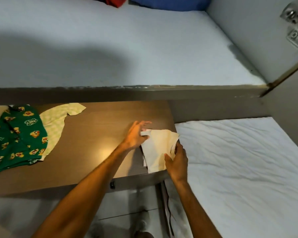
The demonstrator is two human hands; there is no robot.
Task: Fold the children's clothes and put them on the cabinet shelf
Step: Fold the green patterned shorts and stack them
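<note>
both forearms reach over the brown table [96, 121], my right hand [176, 162] pinching the cream garment [157, 148] at its right corner, left hand [136, 134] spread flat on it, mid-fold; next i judge another fold over.

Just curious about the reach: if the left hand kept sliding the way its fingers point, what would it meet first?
Probably the dark shelf edge. The left hand points up-right over bare table; depth is unclear.
</note>
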